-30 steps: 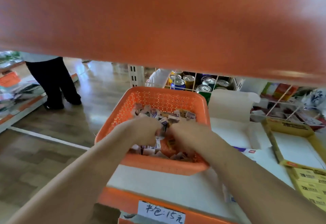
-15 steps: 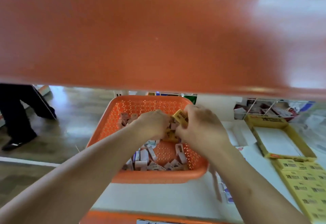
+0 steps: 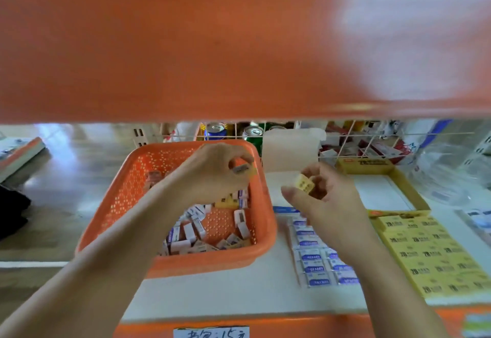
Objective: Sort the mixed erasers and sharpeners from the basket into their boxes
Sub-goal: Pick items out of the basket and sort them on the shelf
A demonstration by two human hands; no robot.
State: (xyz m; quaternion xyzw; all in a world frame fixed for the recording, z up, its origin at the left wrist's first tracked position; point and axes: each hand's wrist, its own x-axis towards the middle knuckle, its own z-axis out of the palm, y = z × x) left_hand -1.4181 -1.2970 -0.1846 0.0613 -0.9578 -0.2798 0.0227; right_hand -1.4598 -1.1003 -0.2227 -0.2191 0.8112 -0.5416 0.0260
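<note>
Erasers with blue labels sit in neat rows up front on the white shelf, with yellow erasers packed to their right. The orange basket is just left of them, loads of mixed pieces inside. The left hand is over the basket's far corner, fingertips pinching a small yellowish piece. The right hand, just past the rim, pinches a yellow eraser in curled fingers. Drink cans way back.

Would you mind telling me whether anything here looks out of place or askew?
Nothing stands out: the pieces in the orange basket lie jumbled, as unsorted stock would, while the blue-and-white rows and yellow rows beside it look orderly.
</note>
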